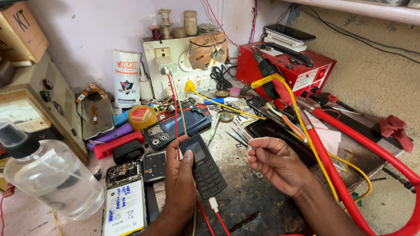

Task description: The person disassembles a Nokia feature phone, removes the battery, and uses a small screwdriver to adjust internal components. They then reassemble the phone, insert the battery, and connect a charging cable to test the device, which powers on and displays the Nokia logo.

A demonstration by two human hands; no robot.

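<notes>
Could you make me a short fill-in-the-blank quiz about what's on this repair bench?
1. The left hand rests on a black keypad ____.
2. The thick hose crossing the bench on the right is ____.
3. The opened smartphone by the left wrist shows its white ____.
4. The clear plastic ____ stands at the far left.

Missing words: phone; red; battery; bottle

Clear bottle [48,175] cut by left edge, tiny item pinched in right hand [275,164] too small to identify
</notes>
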